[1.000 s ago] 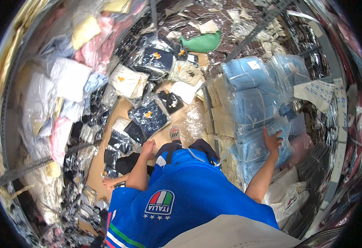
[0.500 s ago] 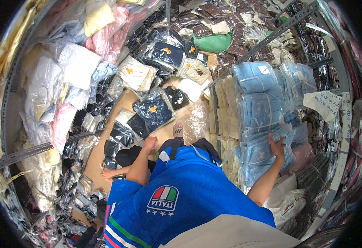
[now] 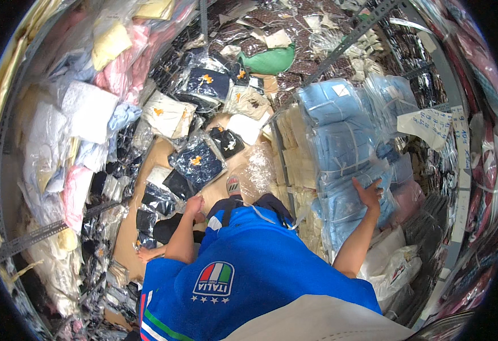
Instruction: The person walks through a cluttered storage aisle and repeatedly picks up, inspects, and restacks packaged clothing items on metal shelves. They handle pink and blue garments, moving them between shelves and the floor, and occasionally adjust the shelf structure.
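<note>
My right hand (image 3: pixel 368 194), fingers spread, is over the front of a stack of light-blue folded garments (image 3: pixel 348 187) in clear plastic, tied with white string. It grips nothing; whether the fingertips touch the plastic I cannot tell. My left hand (image 3: pixel 193 206) hangs at my left side with its fingers curled in, and no object shows in it. Close beyond it on the floor lie a dark navy packed garment (image 3: pixel 197 161) with an orange motif and a black packed one (image 3: pixel 226 142) with a white motif.
Shelving with white and pink bagged clothes (image 3: pixel 89 111) lines the left. On the right stand cream bundles (image 3: pixel 294 148) and a metal upright (image 3: pixel 464 170). A green bag (image 3: pixel 269 61) lies far back. A bare hand or foot (image 3: pixel 148 254) shows at lower left.
The stock at the sides and back has shifted left in view as my head turned slightly. My right hand's fingers have spread wider over the light-blue stack. My left hand stays curled.
</note>
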Action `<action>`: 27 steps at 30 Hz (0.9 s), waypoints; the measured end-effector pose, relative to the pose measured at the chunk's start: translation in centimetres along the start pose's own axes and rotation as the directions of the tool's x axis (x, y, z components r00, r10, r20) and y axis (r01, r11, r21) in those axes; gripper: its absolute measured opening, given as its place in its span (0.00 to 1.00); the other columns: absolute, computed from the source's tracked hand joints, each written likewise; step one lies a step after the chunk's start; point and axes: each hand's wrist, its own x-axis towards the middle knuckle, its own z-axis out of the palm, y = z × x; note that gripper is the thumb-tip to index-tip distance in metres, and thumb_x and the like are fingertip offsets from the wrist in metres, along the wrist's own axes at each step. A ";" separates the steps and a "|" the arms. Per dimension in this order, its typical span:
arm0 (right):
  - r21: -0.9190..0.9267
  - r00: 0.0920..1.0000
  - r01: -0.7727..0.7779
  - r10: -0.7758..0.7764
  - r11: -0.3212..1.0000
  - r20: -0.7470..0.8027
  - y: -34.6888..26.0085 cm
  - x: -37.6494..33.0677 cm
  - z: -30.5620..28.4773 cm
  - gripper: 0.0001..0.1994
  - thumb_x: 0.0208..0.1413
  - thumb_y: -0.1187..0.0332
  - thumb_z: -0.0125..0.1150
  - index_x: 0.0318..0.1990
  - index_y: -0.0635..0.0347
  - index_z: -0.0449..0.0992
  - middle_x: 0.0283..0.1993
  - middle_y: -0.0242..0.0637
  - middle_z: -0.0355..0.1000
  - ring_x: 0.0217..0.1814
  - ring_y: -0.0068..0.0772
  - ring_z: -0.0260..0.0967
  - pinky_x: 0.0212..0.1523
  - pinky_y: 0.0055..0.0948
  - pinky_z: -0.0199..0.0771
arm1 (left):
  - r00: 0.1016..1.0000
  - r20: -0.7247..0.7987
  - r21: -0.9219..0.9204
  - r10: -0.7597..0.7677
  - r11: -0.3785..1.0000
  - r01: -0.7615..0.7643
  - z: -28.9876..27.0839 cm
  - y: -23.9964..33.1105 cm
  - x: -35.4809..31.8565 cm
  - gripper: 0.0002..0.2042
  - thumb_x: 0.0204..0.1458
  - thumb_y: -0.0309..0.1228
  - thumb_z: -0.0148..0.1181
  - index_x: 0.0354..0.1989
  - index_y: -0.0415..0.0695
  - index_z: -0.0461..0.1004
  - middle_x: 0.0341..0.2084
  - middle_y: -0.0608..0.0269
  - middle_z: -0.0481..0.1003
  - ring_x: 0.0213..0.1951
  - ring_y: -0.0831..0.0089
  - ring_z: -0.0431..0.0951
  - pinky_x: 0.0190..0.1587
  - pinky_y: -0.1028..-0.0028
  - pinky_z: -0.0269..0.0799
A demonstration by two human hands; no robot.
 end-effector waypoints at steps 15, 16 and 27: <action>0.013 1.000 -0.021 0.021 1.000 0.000 -0.8 -1.1 -0.6 0.74 0.30 0.21 0.60 0.70 0.60 0.20 0.72 0.70 0.20 0.74 0.74 0.18 0.70 0.61 0.33 | 0.995 0.101 0.027 -0.021 0.999 0.018 0.3 1.0 0.8 0.16 0.61 0.44 0.49 0.28 0.48 0.76 0.20 0.72 0.73 0.20 0.79 0.70 0.21 0.75 0.67; 0.012 1.000 -0.029 0.028 1.000 0.013 -1.1 -1.3 -0.9 0.74 0.29 0.21 0.59 0.70 0.60 0.20 0.72 0.70 0.20 0.74 0.74 0.18 0.69 0.62 0.33 | 0.996 0.084 -0.001 -0.032 0.999 0.033 0.2 0.9 1.0 0.15 0.59 0.43 0.50 0.29 0.47 0.76 0.20 0.71 0.73 0.19 0.79 0.71 0.20 0.75 0.66; 0.015 1.000 -0.029 0.029 0.999 0.007 -0.8 -1.4 -0.6 0.74 0.29 0.22 0.61 0.71 0.58 0.20 0.72 0.69 0.19 0.74 0.74 0.17 0.69 0.63 0.34 | 0.997 0.056 0.017 -0.043 0.999 0.042 0.4 1.4 0.7 0.14 0.59 0.45 0.52 0.32 0.47 0.76 0.23 0.72 0.74 0.23 0.79 0.72 0.24 0.75 0.67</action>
